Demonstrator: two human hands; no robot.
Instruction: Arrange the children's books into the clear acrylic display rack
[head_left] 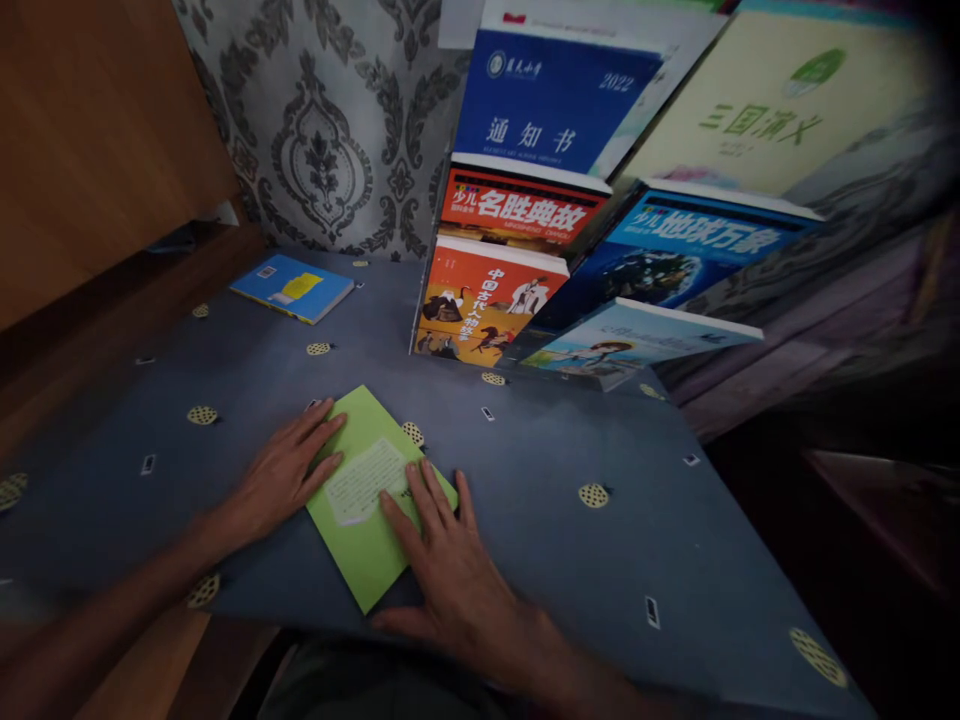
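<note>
Green paperback (365, 490) lies flat on the blue pineapple-print tablecloth (525, 560), directly beneath the hands, one corner toward the person; its long axis appears to run from far left to near right. Left hand (281, 468) sits at the far-left part and right hand (450, 555) at the near-right part, both touching the cover, so neither is nearer; fingers extended, nothing grasped. Beyond: a blue book (281, 287) lying far left, an orange-covered book (487, 315) standing farther back, right of centre.
</note>
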